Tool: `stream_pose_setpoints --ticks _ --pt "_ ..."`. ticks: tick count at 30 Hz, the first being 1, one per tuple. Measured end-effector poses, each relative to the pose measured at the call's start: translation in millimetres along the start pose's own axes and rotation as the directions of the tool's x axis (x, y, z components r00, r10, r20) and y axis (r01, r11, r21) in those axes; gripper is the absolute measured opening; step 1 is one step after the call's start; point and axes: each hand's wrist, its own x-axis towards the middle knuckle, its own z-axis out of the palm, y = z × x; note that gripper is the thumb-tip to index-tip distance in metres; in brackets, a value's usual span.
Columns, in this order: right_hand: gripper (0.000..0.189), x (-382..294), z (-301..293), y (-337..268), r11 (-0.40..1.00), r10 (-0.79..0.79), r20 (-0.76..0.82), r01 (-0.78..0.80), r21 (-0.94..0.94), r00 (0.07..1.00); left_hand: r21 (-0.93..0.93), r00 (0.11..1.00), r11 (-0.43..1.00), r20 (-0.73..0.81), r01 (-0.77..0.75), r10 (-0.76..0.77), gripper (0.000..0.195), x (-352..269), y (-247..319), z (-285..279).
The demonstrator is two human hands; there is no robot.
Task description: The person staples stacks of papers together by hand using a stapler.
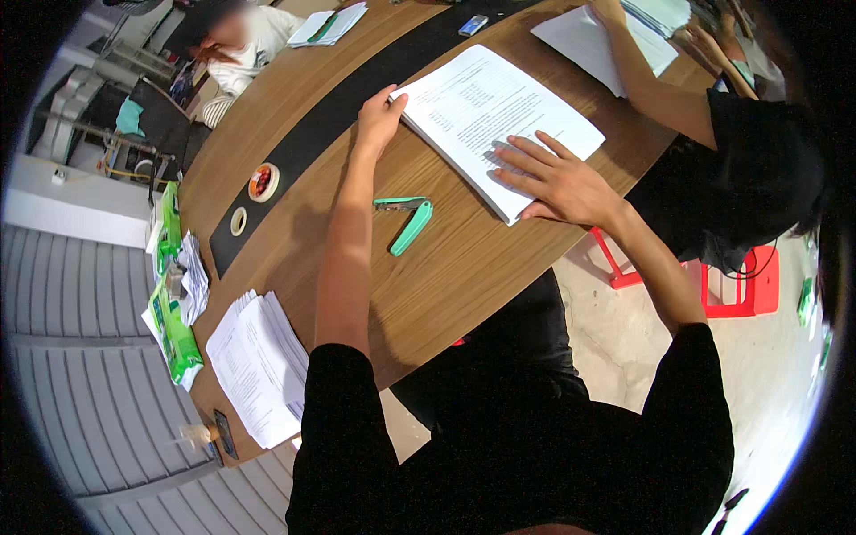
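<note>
A thick stack of printed paper sheets (481, 107) lies on the wooden table (441, 281) in front of me. My left hand (382, 117) grips the stack's upper left corner, thumb on top and the fingers at the edge. Spread flat, my right hand (558, 177) rests on the lower right part of the top sheet. Between my forearms, just below the stack, a mint-green stapler (411, 227) lies on its side with its arms spread apart. At the lower left of the table is another pile of printed sheets (257, 368), its edges uneven.
Rolls of tape (239, 221), one holding small red items (264, 182), sit on the table's black strip. Green packages (175, 328) and a phone (225, 435) are at the left edge. A co-worker's arm (659, 100) rests over papers (582, 47) at right; another person (251, 50) sits across.
</note>
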Motion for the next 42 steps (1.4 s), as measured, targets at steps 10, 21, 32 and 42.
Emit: stream_pose_setpoints --ticks 10,21,32,42 --pt "0.074 3 0 11 0.995 -0.033 0.029 0.03 0.096 0.999 0.062 0.984 0.993 -0.144 -0.1 0.108 0.033 5 4 8" --pt "0.066 17 -25 -48 0.987 -0.116 -0.135 0.129 0.096 0.984 0.185 0.957 0.946 -0.067 -0.265 0.281 0.057 -167 77 -73" --pt "0.035 199 -44 -239 -0.236 -0.215 0.391 -0.437 0.868 0.895 0.281 0.714 0.911 -0.7 0.302 -0.021 0.031 -496 7 -227" --pt "0.049 314 33 -397 -0.451 -0.185 0.705 -0.697 0.558 0.684 0.394 0.692 0.778 -0.719 0.49 -0.072 0.034 -554 -118 -280"
